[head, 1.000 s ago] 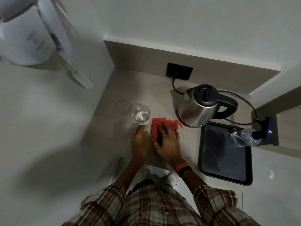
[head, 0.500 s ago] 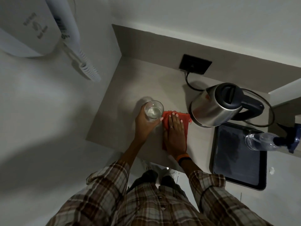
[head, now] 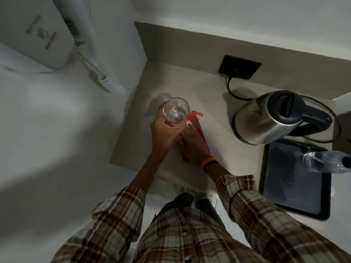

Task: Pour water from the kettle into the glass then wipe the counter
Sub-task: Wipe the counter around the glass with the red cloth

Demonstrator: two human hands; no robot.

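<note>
So the glass point(head: 176, 112) is held up off the bench point(head: 199, 92) in the left hand point(head: 163, 132), fingers wrapped round its side, a bit of water visible in the bottom, while the right hand point(head: 191, 139) is pressed flat, fingers spread, on the red cloth point(head: 198, 128) lying on the bench right underneath it. The pour looks done and the wiping step is judged to be in hand, probably getting at the patch where the glass would sit. To do it well, the glass should be kept level and clear of the wiping hand so nothing gets slopped onto the bit being dried, and the cloth is best pushed in flat overlapping strokes with the palm down, not bunched up. The kettle point(head: 266, 120) is parked well to the right on its base, cord run to the dark wall socket point(head: 239, 67), so the cloth should be kept away from that end. The bench itself is a plain matte beige top tucked into a corner, no obvious puddle can be made out in this dim light. A dark tray point(head: 296, 186) with a clear plastic bottle point(head: 322, 161) on it sits at the right edge, and a white wall-mounted unit with a coiled cord point(head: 108, 73) hangs on the left wall
</note>
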